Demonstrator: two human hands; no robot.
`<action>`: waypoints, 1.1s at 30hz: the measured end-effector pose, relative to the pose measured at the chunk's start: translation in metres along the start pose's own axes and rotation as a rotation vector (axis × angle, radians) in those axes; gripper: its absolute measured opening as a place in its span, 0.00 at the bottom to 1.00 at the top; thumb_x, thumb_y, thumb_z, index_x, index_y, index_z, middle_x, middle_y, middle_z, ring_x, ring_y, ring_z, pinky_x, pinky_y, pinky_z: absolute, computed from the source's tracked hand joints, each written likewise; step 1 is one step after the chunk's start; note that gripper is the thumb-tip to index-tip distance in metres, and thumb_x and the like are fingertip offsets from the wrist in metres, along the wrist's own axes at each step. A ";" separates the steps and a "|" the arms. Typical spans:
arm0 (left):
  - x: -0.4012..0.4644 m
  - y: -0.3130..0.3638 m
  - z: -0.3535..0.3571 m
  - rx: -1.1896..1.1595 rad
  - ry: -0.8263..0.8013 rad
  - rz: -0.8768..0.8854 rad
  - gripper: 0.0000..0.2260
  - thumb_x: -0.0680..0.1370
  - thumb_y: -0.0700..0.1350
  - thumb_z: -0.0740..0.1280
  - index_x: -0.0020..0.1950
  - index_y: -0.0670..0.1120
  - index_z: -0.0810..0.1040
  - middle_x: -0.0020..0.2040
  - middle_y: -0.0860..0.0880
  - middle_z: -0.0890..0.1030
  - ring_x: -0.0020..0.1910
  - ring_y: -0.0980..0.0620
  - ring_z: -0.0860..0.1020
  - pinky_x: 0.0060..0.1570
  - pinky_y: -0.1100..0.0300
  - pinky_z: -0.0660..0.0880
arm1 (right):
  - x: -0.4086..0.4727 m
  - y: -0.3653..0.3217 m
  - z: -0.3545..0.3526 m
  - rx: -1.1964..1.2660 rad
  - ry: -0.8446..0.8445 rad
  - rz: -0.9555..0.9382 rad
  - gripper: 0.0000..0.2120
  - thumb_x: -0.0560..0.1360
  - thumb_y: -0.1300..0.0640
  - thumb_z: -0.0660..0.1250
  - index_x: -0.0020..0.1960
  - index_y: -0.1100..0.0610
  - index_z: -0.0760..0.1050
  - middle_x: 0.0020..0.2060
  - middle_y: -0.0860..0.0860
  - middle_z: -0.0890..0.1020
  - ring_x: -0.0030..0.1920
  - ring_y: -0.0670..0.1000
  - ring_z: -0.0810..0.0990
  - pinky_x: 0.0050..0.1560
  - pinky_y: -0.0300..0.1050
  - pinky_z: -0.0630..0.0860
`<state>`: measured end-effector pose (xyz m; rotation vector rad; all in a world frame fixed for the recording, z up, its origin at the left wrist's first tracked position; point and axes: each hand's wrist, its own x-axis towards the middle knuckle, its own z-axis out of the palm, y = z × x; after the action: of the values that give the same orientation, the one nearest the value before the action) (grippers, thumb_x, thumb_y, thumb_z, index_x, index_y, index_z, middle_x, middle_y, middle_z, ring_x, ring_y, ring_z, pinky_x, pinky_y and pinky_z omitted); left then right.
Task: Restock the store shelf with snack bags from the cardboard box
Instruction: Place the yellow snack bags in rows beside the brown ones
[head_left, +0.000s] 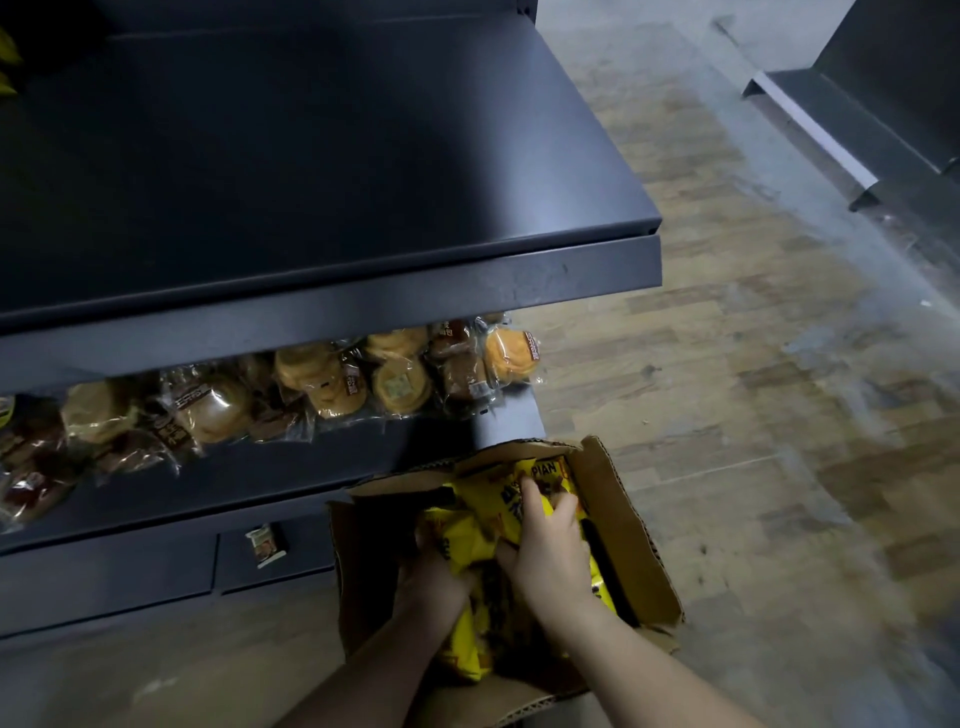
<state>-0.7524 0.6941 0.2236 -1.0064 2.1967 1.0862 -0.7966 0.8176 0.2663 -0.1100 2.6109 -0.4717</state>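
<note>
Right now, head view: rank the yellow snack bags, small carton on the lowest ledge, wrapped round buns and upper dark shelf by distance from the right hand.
1. Yellow snack bags: under right hand, in box.
2. Small carton: left.
3. Wrapped round buns: up-left shelf.
4. Upper dark shelf: topmost.

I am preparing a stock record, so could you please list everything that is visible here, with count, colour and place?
Upper shelf: one, dark grey, top left, mostly bare; something yellow at its far left edge, too cut off to name.
Wrapped pastries: many, golden and brown in clear wrappers, on the shelf below.
Small packet: one, pale and dark, on the lowest ledge left of the box.
Cardboard box: one, brown, open, on the floor by the shelf end.
Snack bags: several, yellow, inside the box; exact count hidden.
Floor: wood-look, right side.
Second shelf unit: one, dark, top right.
Left hand: in the box, among the bags.
Right hand: grip closed on a bag.
</note>
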 end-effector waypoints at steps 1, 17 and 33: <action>-0.003 -0.003 0.002 0.038 0.019 -0.037 0.39 0.74 0.55 0.66 0.77 0.47 0.46 0.73 0.43 0.64 0.70 0.42 0.66 0.66 0.54 0.65 | 0.001 0.002 -0.003 0.024 -0.006 -0.001 0.33 0.73 0.47 0.68 0.71 0.48 0.55 0.62 0.57 0.63 0.58 0.62 0.73 0.56 0.55 0.74; -0.069 0.024 -0.080 -0.801 -0.417 0.113 0.25 0.69 0.58 0.71 0.64 0.54 0.72 0.59 0.47 0.80 0.58 0.46 0.79 0.63 0.46 0.72 | -0.028 0.013 -0.075 0.961 -0.410 0.072 0.07 0.74 0.62 0.63 0.42 0.51 0.72 0.29 0.48 0.70 0.27 0.47 0.68 0.27 0.39 0.63; -0.194 0.081 -0.158 -0.696 0.063 0.597 0.06 0.77 0.54 0.60 0.51 0.56 0.74 0.54 0.52 0.79 0.56 0.51 0.78 0.60 0.53 0.73 | -0.119 -0.082 -0.145 1.100 -0.111 -0.500 0.07 0.77 0.56 0.65 0.54 0.56 0.76 0.49 0.59 0.84 0.44 0.52 0.84 0.47 0.52 0.81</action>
<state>-0.7128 0.6758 0.4828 -0.6220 2.2668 2.2162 -0.7611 0.8052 0.4677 -0.3905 1.8530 -1.8986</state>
